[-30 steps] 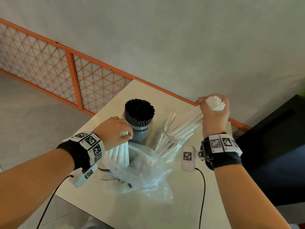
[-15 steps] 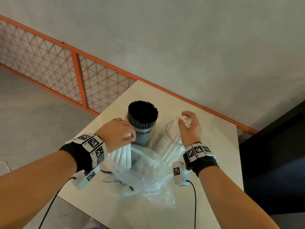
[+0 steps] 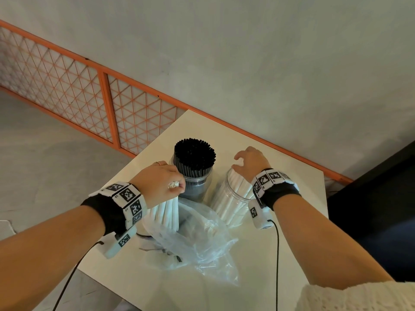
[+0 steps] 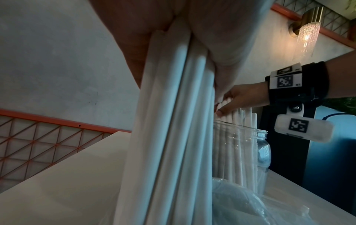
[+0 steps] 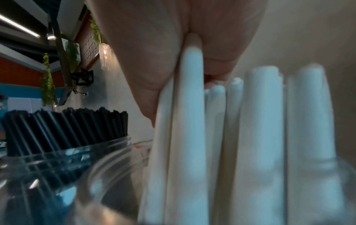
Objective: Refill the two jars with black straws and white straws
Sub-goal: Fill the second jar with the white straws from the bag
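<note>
The black straws (image 3: 195, 158) already pack their jar (image 3: 195, 187). Beside it, the white-straw jar (image 3: 226, 198) is only partly filled. Our right hand (image 3: 251, 162) sits on its straw tops, and we cannot tell whether those fingers pinch or merely press. Our left hand (image 3: 157, 182) grips a bundle of white straws (image 3: 167, 212) upright over the plastic bag (image 3: 197, 239) on the worktop (image 3: 224, 142). We judge that this bundle remains to be loaded.

Two jars (image 3: 197, 188), one plastic bag (image 3: 202, 243), one table (image 3: 298, 194), two hands (image 3: 157, 182).
</note>
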